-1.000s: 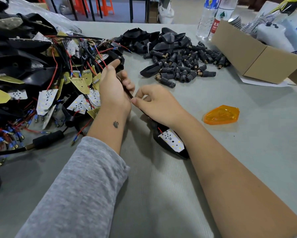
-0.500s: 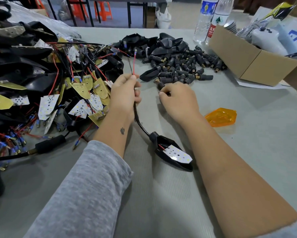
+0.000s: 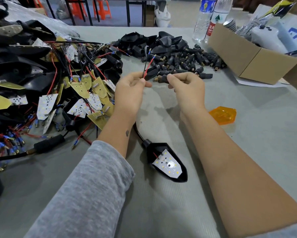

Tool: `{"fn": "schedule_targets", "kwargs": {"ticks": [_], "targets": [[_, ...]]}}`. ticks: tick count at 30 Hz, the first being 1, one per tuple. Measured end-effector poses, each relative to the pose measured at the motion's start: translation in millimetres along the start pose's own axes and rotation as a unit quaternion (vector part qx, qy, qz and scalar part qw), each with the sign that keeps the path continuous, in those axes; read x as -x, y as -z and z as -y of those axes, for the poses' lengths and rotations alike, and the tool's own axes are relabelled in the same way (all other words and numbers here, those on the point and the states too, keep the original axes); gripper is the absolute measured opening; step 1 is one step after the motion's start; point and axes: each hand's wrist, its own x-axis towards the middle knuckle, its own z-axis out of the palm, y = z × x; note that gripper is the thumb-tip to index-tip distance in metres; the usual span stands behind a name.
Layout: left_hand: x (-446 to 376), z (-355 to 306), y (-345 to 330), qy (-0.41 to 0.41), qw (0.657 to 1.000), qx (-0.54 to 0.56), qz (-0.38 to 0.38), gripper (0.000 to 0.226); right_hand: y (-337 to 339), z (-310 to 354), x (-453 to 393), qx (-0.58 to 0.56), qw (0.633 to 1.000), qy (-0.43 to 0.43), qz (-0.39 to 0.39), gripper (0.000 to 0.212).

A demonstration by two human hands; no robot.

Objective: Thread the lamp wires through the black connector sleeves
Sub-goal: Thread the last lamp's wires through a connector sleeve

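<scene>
Grey matting covers the table [image 3: 247, 152], with finished and unfinished lamp parts heaped at the left and loose sleeves [image 3: 187, 60] piled beyond the hands. The left hand [image 3: 128, 93] pinches the red and black wires [image 3: 147, 69] upright, their lamp housing [image 3: 166, 162] lying near the forearms. The right hand [image 3: 187, 88] pinches one black connector sleeve [image 3: 162, 78] just beside them, so this threading seems not yet begun.
</scene>
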Motion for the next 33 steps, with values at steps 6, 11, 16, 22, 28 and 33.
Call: {"fn": "schedule_targets", "kwargs": {"ticks": [6,11,16,22,28,33], "targets": [[2.2,-3.0,-2.5,0.022,1.0,-0.011,0.001,0.014,0.8,0.9,-6.7,-0.233,0.96,-0.154,-0.005,0.018],[2.6,-1.0,-2.9,0.014,1.0,-0.022,0.008,0.026,-1.8,-0.2,-8.2,-0.357,0.913,-0.192,0.038,0.02],[2.9,-1.0,-2.6,0.002,1.0,-0.029,0.007,0.041,-3.3,-2.5,-7.9,-0.412,0.884,-0.217,0.048,0.005],[1.8,-0.5,-1.4,0.008,1.0,-0.017,0.007,0.038,1.0,-0.4,-8.0,-0.441,0.865,-0.237,0.02,0.013],[1.2,-1.0,-1.1,0.016,1.0,-0.006,0.01,0.037,3.1,2.3,-6.5,-0.483,0.843,-0.228,0.067,0.027],[2.1,-2.2,-0.8,0.016,1.0,-0.016,0.015,0.032,3.0,1.3,-7.7,-0.474,0.851,-0.214,0.073,0.029]]}}
